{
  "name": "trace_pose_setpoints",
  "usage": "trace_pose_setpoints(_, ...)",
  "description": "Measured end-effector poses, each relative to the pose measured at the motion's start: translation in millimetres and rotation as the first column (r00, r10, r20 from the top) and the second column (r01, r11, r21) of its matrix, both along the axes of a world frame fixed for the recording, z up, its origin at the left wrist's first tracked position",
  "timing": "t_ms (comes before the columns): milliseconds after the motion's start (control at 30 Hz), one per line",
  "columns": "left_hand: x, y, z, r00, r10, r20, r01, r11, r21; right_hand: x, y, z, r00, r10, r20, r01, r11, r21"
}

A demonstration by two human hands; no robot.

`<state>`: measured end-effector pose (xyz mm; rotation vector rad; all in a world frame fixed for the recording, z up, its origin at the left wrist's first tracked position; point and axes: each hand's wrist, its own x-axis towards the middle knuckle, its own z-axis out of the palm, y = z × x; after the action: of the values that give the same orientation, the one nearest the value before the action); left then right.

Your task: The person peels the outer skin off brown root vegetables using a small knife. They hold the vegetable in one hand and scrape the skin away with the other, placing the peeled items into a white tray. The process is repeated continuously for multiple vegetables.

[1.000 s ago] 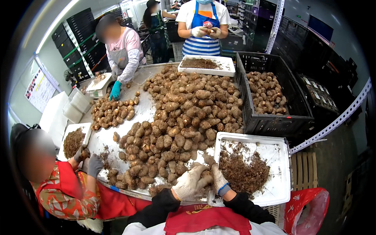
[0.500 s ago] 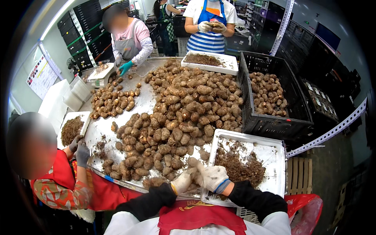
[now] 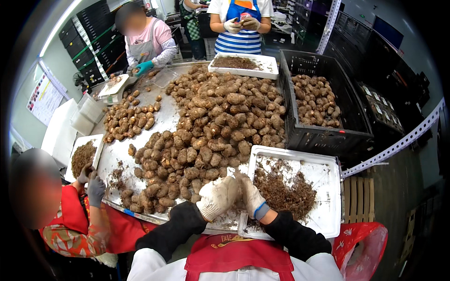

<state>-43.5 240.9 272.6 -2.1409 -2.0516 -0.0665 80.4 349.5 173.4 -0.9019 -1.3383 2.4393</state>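
Note:
My left hand (image 3: 219,198), in a white knit glove, is closed with its back turned up. Against it, at the near left edge of a white tray (image 3: 333,196), my right hand (image 3: 252,195) is closed too, its glove fingers stained brown. Whatever lies between them is hidden by the gloves. Just beyond my hands spreads a big heap of small hairy brown taros (image 3: 206,136). Brown fibrous peel scraps (image 3: 290,196) cover the left and middle of the tray beside my right hand.
A black crate (image 3: 328,133) with taros stands at the right. Cleaner taros (image 3: 129,121) lie far left, near a scale (image 3: 112,91). Co-workers stand left and across; smaller peel trays (image 3: 267,70) sit by them. A perforated metal rail (image 3: 398,152) curves at right.
Both hands have shifted slightly farther from me, and the left has rolled so its back faces up. The whole view has tilted a little. The far-left co-worker's teal-gloved hand moved toward the scale.

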Motion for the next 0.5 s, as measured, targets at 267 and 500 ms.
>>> trace_pose_setpoints(267, 10, -1, -52, 0.74, 0.209, 0.64, -0.149, 0.978, -0.148, 19, 2, 33, 0.989, 0.127, 0.07, -0.144, 0.814, 0.563)
trace_pose_setpoints(500, -11, -39, -101, -0.565, 0.429, 0.705, 0.192, 0.899, -0.393, 36, 2, 87, 0.905, 0.221, 0.364, -0.374, 0.005, 0.927)
